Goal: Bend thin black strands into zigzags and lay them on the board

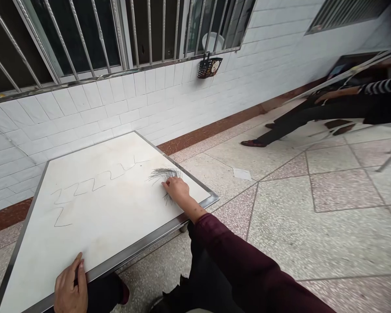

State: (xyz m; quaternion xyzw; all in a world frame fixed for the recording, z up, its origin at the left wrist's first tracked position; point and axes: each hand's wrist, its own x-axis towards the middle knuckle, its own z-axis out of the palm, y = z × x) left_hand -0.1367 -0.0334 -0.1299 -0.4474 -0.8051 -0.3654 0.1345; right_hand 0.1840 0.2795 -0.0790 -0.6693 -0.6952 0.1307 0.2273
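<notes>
My right hand [177, 190] is at the right side of the white table [107, 234], its fingers bent down onto a bundle of thin dark wires [164, 173]. Strands stick out on both sides of it, and the fingertips are partly hidden. At the near left edge of the table rests my left hand [72, 284], with index finger and thumb stretched out and no held thing visible. Across the tabletop lies a row of separate thin wires bent into zigzags [99, 180]. One more bent wire [61, 217] lies nearer to me on the left.
A metal rim [143, 245] borders the table. Beyond it stand a white tiled wall [124, 100] and a barred window [143, 34], with a small dark basket [210, 67] hanging there. To the right a seated person's legs [289, 119] extend over the tiled floor [286, 234].
</notes>
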